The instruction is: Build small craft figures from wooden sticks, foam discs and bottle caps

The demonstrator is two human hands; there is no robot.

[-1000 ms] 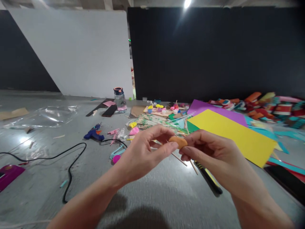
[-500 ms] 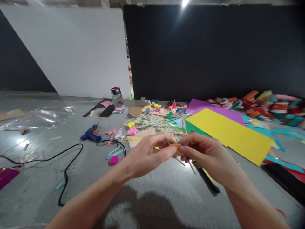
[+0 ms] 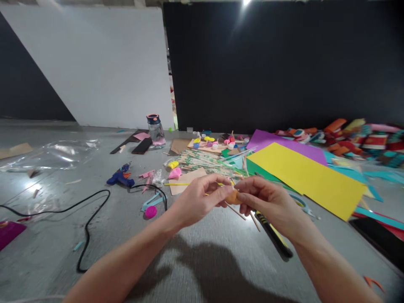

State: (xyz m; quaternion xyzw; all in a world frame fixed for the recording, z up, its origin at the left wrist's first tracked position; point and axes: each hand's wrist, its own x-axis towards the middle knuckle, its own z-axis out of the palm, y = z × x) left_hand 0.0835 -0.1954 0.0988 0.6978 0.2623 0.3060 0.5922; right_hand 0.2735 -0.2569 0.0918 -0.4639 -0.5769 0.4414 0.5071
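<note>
A small orange piece (image 3: 232,196) is pinched between my two hands above the grey table. My left hand (image 3: 202,200) grips its left side with thumb and fingers. On its right side, my right hand (image 3: 268,200) holds it between thumb and fingertips. What the piece is made of is too small to tell. Below my right hand lies a black and yellow cutter (image 3: 274,236), and thin wooden sticks (image 3: 255,221) rest under the fingers. Behind the hands is a pile of green-marked sticks (image 3: 202,161).
Yellow sheet (image 3: 306,179) and purple sheet (image 3: 288,145) lie right of centre. A blue glue gun (image 3: 120,176) with a black cord (image 3: 89,227) is at the left. A bottle (image 3: 156,132) stands at the back. A black phone-like object (image 3: 378,240) lies at the right.
My left hand's fingers have shifted slightly over the orange piece, which now looks tilted and more covered. Blue scissor-like handles now show beside my right hand.
</note>
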